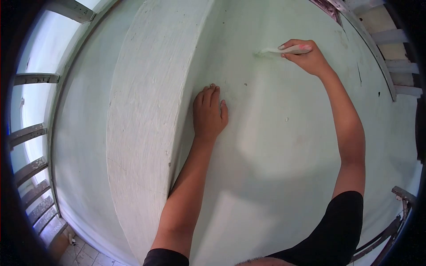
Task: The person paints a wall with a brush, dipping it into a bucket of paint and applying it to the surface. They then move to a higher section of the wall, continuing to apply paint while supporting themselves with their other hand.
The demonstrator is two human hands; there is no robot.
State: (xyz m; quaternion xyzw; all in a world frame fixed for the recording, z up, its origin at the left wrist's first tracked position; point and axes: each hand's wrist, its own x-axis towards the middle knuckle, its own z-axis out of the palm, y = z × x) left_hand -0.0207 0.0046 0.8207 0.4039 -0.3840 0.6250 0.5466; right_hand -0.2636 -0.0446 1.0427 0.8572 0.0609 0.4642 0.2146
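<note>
Paintbrush (277,51) control starts left: beside the pillar (146,124), the left hand (209,115) lies flat on the wall (275,150), open and empty, a good brace. Upper right, the right hand (308,57) grips the handle, bristles touching the wall; light, even strokes seem best.

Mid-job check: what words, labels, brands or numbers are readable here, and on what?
None: no text can be read.
The pale green wall and pillar are unmarked, the pale tool in the right hand shows no marking, and the window slats bear no lettering.
</note>
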